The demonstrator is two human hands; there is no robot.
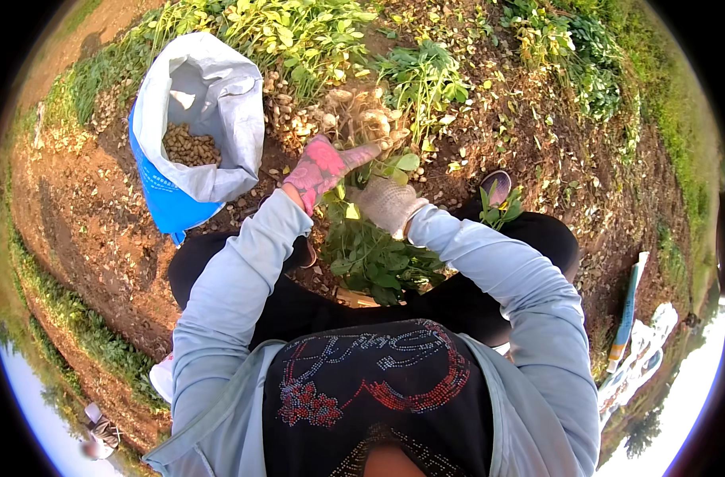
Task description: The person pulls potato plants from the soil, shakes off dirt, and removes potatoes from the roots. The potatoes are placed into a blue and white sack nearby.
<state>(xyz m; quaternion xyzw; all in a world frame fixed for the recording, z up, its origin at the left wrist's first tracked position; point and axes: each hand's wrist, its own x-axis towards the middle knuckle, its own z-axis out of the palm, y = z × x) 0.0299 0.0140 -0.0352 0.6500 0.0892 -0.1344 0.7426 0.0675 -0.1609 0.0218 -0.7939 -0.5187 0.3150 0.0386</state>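
A bunch of peanut plants (pixel 377 256) lies between my knees, its leafy tops towards me and its roots with pods (pixel 368 116) pointing away. My right hand (pixel 389 203), in a pale knitted glove, is closed around the stems just below the roots. In a pink floral glove, my left hand (pixel 324 170) is at the left edge of the roots, with a finger stretched across the stems; whether it grips anything is unclear. Left of it stands an open blue and white woven sack (pixel 243 137) with loose peanuts (pixel 189 146) at its bottom.
More peanut plants (pixel 297 36) lie beyond the roots, and another leafy bunch (pixel 422 77) is to their right. Dry leaves cover the soil (pixel 553 197). My shoe (pixel 496 186) is right of the bunch. Folded sacks (pixel 631 316) lie at the far right. A person (pixel 103 435) is far off, lower left.
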